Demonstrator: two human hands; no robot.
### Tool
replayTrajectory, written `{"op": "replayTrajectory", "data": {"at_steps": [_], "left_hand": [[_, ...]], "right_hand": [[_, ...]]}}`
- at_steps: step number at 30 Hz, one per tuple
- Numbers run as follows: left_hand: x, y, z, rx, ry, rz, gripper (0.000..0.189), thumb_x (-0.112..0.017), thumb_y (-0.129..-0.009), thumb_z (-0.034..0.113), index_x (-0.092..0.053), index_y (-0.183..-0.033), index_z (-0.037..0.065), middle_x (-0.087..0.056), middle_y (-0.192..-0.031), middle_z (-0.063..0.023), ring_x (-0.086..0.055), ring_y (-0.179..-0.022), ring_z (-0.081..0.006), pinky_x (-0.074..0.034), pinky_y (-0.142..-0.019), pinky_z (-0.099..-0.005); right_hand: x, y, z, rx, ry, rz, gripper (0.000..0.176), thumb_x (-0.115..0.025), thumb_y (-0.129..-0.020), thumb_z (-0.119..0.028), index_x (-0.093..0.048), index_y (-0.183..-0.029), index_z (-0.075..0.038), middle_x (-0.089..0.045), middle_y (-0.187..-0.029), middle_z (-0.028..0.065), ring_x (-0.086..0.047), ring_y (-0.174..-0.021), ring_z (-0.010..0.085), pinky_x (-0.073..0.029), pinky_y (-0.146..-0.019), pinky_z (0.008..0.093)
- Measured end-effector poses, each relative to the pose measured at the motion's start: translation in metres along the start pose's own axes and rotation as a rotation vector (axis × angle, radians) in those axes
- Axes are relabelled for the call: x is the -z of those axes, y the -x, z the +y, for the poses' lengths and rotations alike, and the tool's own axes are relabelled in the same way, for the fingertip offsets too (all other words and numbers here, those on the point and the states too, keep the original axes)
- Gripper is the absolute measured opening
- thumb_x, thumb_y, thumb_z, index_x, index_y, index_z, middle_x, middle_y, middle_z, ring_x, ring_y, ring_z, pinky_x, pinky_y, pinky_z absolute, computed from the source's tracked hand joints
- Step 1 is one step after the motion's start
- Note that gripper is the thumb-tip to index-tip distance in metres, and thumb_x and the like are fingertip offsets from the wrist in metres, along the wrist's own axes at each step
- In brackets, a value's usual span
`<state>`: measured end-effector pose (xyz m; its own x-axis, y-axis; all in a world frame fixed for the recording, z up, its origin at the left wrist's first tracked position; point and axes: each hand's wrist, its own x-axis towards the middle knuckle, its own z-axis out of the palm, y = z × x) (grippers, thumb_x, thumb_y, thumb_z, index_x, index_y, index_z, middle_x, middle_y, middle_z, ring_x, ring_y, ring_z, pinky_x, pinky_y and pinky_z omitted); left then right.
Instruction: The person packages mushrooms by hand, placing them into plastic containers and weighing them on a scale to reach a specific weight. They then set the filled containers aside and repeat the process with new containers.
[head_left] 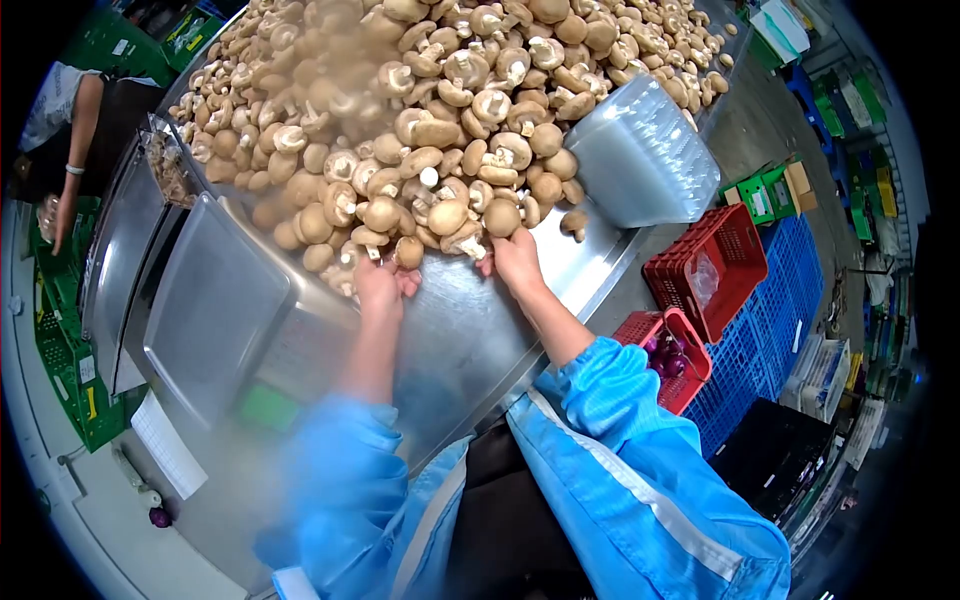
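A large heap of brown-capped mushrooms with pale stems covers the far part of a metal table. At the heap's near edge, my left hand is closed with its fingers curled at a mushroom. My right hand is a short way to the right, its fingers bent around the underside of another mushroom. The fingertips of both hands are partly hidden. To the right of the heap a stack of clear plastic trays stands on the table.
Red crates stand on a blue pallet at the right; one holds purple onions. A weighing scale is at my left. Beyond it, a co-worker's arm reaches over green crates.
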<state>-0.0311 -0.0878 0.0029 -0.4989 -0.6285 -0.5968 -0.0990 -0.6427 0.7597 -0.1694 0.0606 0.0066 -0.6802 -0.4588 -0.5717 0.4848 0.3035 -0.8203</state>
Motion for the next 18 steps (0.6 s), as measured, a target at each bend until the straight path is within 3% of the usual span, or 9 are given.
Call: {"op": "replayTrajectory", "data": {"at_steps": [2, 3, 6, 7, 11, 16, 18], "left_hand": [[0.005, 0.006, -0.011, -0.069, -0.009, -0.038, 0.020, -0.036, -0.098, 0.002, -0.045, -0.115, -0.003, -0.060, -0.087, -0.0155, -0.056, -0.050, -0.0205, -0.040, -0.036, -0.0269], [0.007, 0.010, -0.014, -0.083, 0.020, -0.066, 0.023, -0.039, -0.096, -0.001, -0.045, -0.118, -0.003, -0.061, -0.087, -0.0143, -0.058, -0.051, -0.0189, -0.040, -0.036, -0.0263], [0.009, 0.026, -0.020, -0.101, 0.029, -0.090, 0.029, -0.040, -0.096, -0.001, -0.045, -0.124, -0.004, -0.062, -0.093, -0.0150, -0.058, -0.051, -0.0186, -0.041, -0.037, -0.0253], [0.012, 0.029, -0.025, -0.087, 0.031, -0.049, 0.034, -0.039, -0.095, -0.002, -0.043, -0.128, -0.004, -0.063, -0.102, -0.0171, -0.059, -0.052, -0.0189, -0.041, -0.038, -0.0251], [0.013, 0.057, -0.024, -0.110, 0.058, -0.061, 0.037, -0.036, -0.092, -0.005, -0.043, -0.129, -0.005, -0.062, -0.112, -0.0196, -0.060, -0.053, -0.0195, -0.042, -0.039, -0.0247], [0.020, 0.075, -0.022, -0.130, 0.077, -0.091, 0.039, -0.038, -0.094, -0.005, -0.042, -0.133, -0.004, -0.062, -0.117, -0.0181, -0.062, -0.055, -0.0195, -0.044, -0.040, -0.0241], [0.022, 0.083, -0.015, -0.131, 0.067, -0.086, 0.040, -0.038, -0.094, -0.005, -0.041, -0.134, -0.003, -0.062, -0.117, -0.0177, -0.062, -0.055, -0.0194, -0.045, -0.040, -0.0238]], "right_hand": [[0.000, 0.014, 0.012, -0.047, -0.351, -0.016, 0.025, -0.048, -0.095, -0.004, -0.053, -0.116, 0.008, -0.062, -0.075, 0.0153, -0.063, -0.060, 0.0204, -0.053, -0.053, 0.0296], [0.003, 0.021, 0.015, -0.053, -0.385, -0.055, 0.028, -0.047, -0.098, -0.006, -0.048, -0.122, 0.009, -0.062, -0.092, 0.0175, -0.065, -0.073, 0.0221, -0.056, -0.063, 0.0292], [0.001, 0.045, 0.023, 0.043, -0.415, -0.003, 0.029, -0.044, -0.100, -0.006, -0.045, -0.125, 0.008, -0.059, -0.110, 0.0186, -0.064, -0.076, 0.0215, -0.056, -0.066, 0.0300], [0.003, 0.049, 0.027, 0.041, -0.403, -0.032, 0.036, -0.041, -0.102, -0.006, -0.039, -0.136, 0.007, -0.052, -0.125, 0.0193, -0.063, -0.078, 0.0210, -0.057, -0.067, 0.0306], [0.010, 0.066, 0.036, 0.043, -0.369, -0.064, 0.049, -0.041, -0.102, -0.006, -0.029, -0.150, -0.002, -0.053, -0.126, 0.0156, -0.063, -0.080, 0.0198, -0.056, -0.072, 0.0307], [0.013, 0.082, 0.037, 0.099, -0.377, -0.082, 0.048, -0.045, -0.101, -0.008, -0.036, -0.148, -0.009, -0.057, -0.119, 0.0124, -0.062, -0.076, 0.0179, -0.057, -0.073, 0.0302], [0.011, 0.089, 0.030, 0.102, -0.357, -0.104, 0.047, -0.043, -0.102, -0.007, -0.035, -0.148, -0.007, -0.055, -0.121, 0.0136, -0.061, -0.079, 0.0159, -0.058, -0.072, 0.0301]]}}
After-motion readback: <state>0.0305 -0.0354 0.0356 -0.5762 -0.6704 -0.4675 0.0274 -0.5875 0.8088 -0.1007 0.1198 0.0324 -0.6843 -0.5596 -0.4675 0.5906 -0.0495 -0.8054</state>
